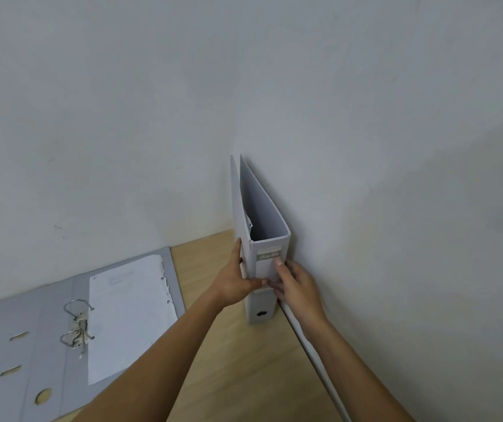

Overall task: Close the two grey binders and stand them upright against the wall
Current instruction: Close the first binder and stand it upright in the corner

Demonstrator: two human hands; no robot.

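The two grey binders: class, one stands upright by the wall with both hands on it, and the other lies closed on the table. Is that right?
Not quite. The head view shows the second binder lying open on the table, rings and paper exposed. The upright binder by the wall, with the left hand and right hand on it, is correct.

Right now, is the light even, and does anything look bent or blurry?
In the head view, soft light, no glare; a broad shadow darkens the wall right of the standing binder. The wide lens bows the desk edge. The spine label under the right hand is too blurry to read.
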